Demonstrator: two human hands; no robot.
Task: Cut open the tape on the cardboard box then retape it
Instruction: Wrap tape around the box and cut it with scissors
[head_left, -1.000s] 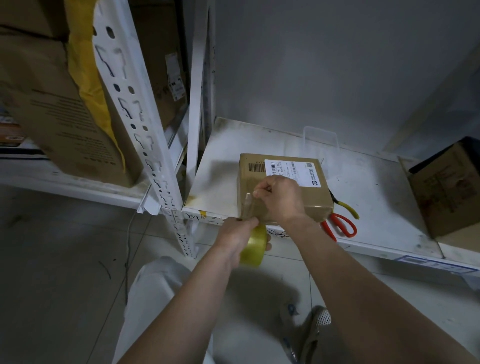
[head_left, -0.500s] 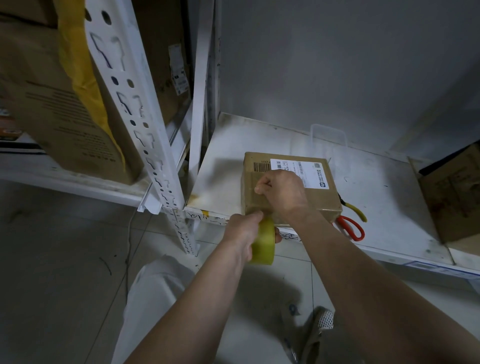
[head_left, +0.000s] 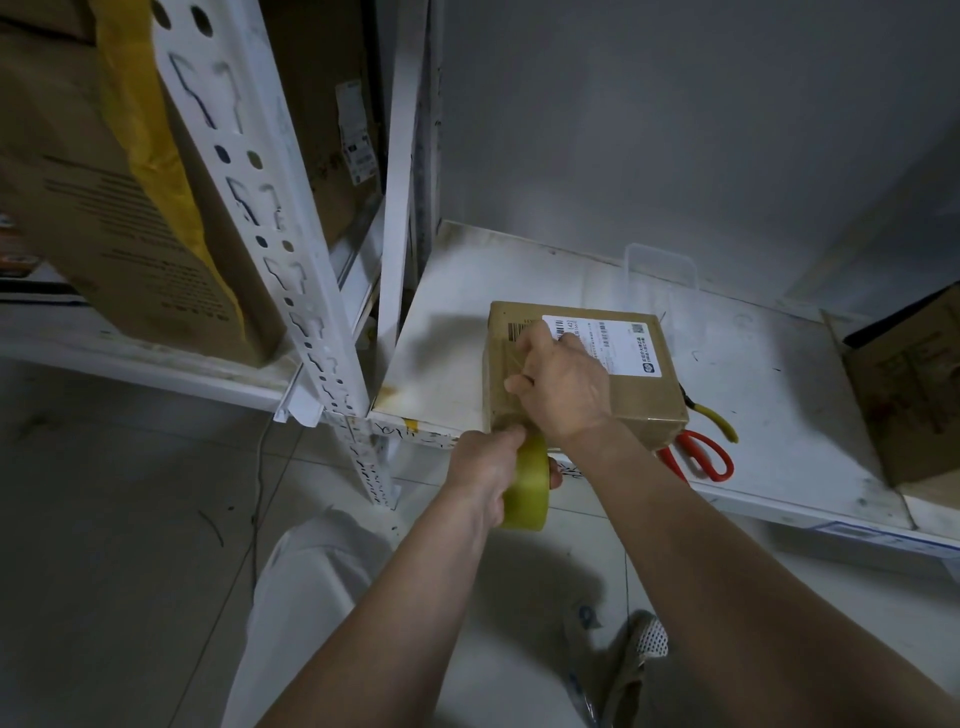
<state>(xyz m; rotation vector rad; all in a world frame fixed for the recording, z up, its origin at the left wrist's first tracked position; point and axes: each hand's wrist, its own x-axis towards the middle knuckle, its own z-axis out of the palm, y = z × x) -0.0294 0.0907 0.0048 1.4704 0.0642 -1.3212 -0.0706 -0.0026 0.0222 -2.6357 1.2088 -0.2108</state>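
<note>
The box (head_left: 582, 374), small, stiff and probably light, sits at the shelf (head_left: 779, 395) edge under the pressing, curled right hand (head_left: 563, 384), while the left hand (head_left: 488, 467) grips the tape roll (head_left: 530, 486) just below its near face.

Right hand (head_left: 563, 387) slid forward along the cardboard box (head_left: 582, 374) top, from the near edge up onto the shipping label (head_left: 605, 343). Left hand (head_left: 485, 470) drew the tape roll (head_left: 530, 483) up against the box's near edge; roll turned more edge-on.
</note>
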